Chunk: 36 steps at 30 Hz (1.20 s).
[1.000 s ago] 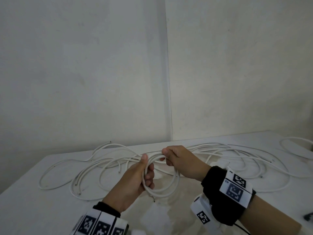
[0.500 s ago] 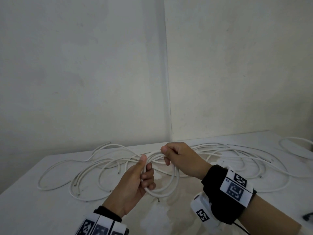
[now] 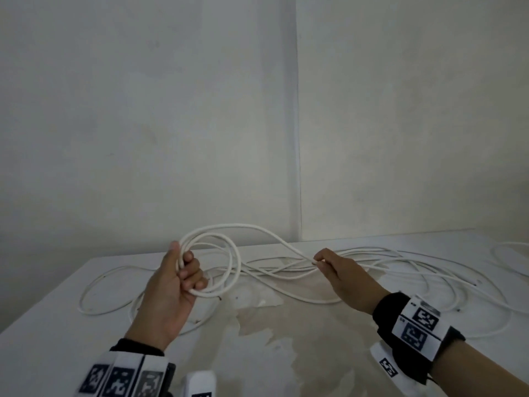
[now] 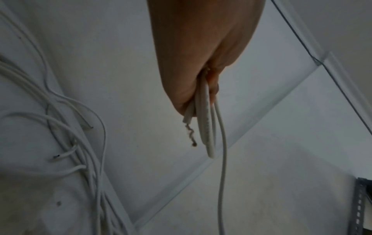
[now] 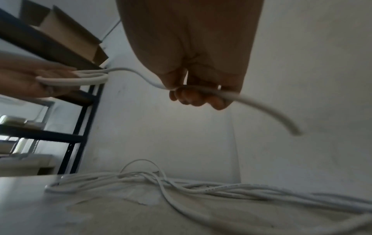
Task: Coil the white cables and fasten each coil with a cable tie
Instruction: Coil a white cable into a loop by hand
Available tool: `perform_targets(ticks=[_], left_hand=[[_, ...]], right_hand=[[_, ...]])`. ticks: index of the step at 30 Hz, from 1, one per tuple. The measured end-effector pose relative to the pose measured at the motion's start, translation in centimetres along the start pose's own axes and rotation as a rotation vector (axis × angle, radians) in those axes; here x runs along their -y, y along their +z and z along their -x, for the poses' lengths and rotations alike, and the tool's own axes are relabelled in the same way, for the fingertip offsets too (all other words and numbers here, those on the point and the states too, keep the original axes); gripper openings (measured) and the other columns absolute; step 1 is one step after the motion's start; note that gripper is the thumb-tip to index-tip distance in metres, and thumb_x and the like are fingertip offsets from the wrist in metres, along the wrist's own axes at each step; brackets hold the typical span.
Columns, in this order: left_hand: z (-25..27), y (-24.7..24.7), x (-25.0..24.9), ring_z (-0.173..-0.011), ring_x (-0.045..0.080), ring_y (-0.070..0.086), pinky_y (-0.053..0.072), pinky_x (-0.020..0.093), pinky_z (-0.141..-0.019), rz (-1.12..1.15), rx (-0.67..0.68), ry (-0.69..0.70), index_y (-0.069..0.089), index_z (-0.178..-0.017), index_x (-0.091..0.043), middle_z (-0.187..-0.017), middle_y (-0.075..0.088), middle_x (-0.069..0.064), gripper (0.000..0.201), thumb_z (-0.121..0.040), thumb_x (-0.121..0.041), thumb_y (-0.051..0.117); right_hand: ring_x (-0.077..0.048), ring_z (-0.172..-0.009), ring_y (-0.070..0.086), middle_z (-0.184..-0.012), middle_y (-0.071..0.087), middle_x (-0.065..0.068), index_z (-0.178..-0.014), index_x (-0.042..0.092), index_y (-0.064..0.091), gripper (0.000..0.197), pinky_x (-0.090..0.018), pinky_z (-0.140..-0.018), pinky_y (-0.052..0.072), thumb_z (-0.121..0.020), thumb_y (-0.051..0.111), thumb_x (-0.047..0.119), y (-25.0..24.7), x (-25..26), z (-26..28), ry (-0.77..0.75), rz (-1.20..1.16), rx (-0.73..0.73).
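My left hand [image 3: 183, 270] grips a small coil of white cable [image 3: 229, 253], held upright above the table; in the left wrist view the loops [image 4: 205, 120] and a bare twisted wire end [image 4: 191, 135] stick out of the fist. From the coil the cable arcs over to my right hand [image 3: 323, 262], which pinches the strand [image 5: 201, 89] between thumb and curled fingers, well to the right of the coil. The tail beyond it [image 5: 271, 114] is blurred. No cable tie is visible.
Several loose white cables [image 3: 415, 270] sprawl across the back of the white table [image 3: 43, 339]; more lie at the left [image 3: 94, 296]. The wall corner stands just behind. A dark shelf rack [image 5: 80, 127] with a cardboard box shows in the right wrist view.
The hands have moved apart: the left carried the coil up and left, the right slid rightwards along the cable, drawing out a length between them.
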<state>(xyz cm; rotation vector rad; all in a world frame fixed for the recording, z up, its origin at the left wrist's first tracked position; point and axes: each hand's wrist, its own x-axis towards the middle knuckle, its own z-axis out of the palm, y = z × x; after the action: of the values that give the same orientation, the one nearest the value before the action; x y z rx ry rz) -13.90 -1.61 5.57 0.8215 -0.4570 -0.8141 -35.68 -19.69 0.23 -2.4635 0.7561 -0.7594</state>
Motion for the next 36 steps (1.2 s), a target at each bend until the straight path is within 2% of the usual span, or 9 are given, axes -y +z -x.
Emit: perform_targets(ticks=[2,4,7,11,19,25,28,31,36], left_hand=[[-0.3,0.1,0.5,-0.029,0.003,0.028,0.032,0.013,-0.035,-0.018,-0.029,0.026,0.04,-0.066,-0.015,-0.037,0.03,-0.009,0.04,-0.098,-0.036,0.031],[-0.6,0.2,0.9,-0.03,0.003,0.027,0.032,0.012,-0.035,-0.034,-0.057,0.056,0.039,-0.067,-0.015,-0.038,0.031,-0.009,0.039,-0.099,-0.036,0.031],[-1.0,0.5,1.4,-0.03,0.003,0.027,0.033,0.013,-0.036,-0.091,-0.079,0.081,0.04,-0.068,-0.015,-0.037,0.032,-0.01,0.039,-0.1,-0.035,0.03],[-0.9,1.6,2.7,-0.031,0.003,0.028,0.034,0.017,-0.042,-0.179,-0.046,0.064,0.04,-0.069,-0.015,-0.038,0.033,-0.011,0.037,-0.099,-0.034,0.031],[0.3,3.6,5.6,-0.036,0.006,0.032,0.028,0.026,-0.05,-0.594,0.069,-0.005,0.04,-0.066,-0.014,-0.041,0.039,-0.008,0.039,-0.099,-0.034,0.03],[2.6,4.0,6.8,-0.072,0.021,0.052,0.041,0.036,-0.07,-0.703,0.288,-0.035,0.059,-0.08,-0.008,-0.073,0.057,0.012,0.039,-0.094,-0.041,0.043],[3.1,4.7,6.9,-0.057,0.015,0.045,0.035,0.03,-0.059,-0.746,0.315,-0.092,0.054,-0.074,-0.01,-0.06,0.049,0.007,0.026,-0.088,-0.032,0.052],[3.6,5.7,6.6,-0.04,0.008,0.026,0.024,0.022,-0.047,-0.689,0.302,-0.191,0.044,-0.058,-0.016,-0.045,0.029,-0.003,0.038,-0.094,-0.029,0.044],[3.7,6.1,6.3,-0.033,0.007,0.019,0.018,0.019,-0.039,-0.603,0.31,-0.305,0.042,-0.063,-0.011,-0.037,0.024,-0.005,0.042,-0.097,-0.035,0.033]], right_hand=[[-0.012,-0.071,0.055,-0.079,0.058,0.006,-0.097,0.016,0.057,0.021,-0.025,-0.068,0.039,-0.099,0.037,0.024,0.6,0.8,0.2,-0.11,0.234,-0.034],[-0.012,-0.066,0.063,-0.076,0.065,0.005,-0.084,0.018,0.066,0.027,-0.022,-0.057,0.047,-0.09,0.04,0.026,1.6,1.5,0.8,-0.295,0.457,-0.133],[-0.005,-0.046,0.056,-0.058,0.058,0.012,-0.065,0.027,0.063,0.031,-0.015,-0.035,0.035,-0.079,0.036,0.034,3.2,2.6,2.1,-0.472,0.629,-0.126],[-0.004,-0.045,0.053,-0.058,0.056,0.012,-0.063,0.027,0.06,0.03,-0.017,-0.035,0.027,-0.079,0.035,0.034,4.1,4.6,3.5,-0.595,0.696,-0.067],[-0.009,-0.053,0.052,-0.068,0.056,0.01,-0.077,0.025,0.061,0.022,-0.02,-0.041,0.02,-0.085,0.041,0.03,3.0,8.8,3.5,-0.724,0.567,-0.161],[-0.014,-0.061,0.055,-0.073,0.061,0.003,-0.083,0.022,0.048,0.008,-0.023,-0.043,0.04,-0.081,0.048,0.03,1.2,9.3,2.4,-0.64,0.272,-0.116],[-0.01,-0.068,0.048,-0.077,0.06,-0.001,-0.084,0.022,0.043,0.011,-0.021,-0.056,0.037,-0.081,0.052,0.028,0.3,9.1,2.1,-0.559,0.061,-0.085],[-0.008,-0.071,0.049,-0.081,0.059,-0.004,-0.086,0.01,0.055,0.009,-0.014,-0.064,0.037,-0.084,0.058,0.018,-0.6,8.4,1.4,-0.439,-0.17,-0.033],[-0.011,-0.071,0.05,-0.077,0.06,-0.012,-0.082,-0.001,0.063,0.019,-0.013,-0.066,0.038,-0.086,0.054,0.015,-0.8,7.2,0.4,-0.492,-0.166,-0.114]])
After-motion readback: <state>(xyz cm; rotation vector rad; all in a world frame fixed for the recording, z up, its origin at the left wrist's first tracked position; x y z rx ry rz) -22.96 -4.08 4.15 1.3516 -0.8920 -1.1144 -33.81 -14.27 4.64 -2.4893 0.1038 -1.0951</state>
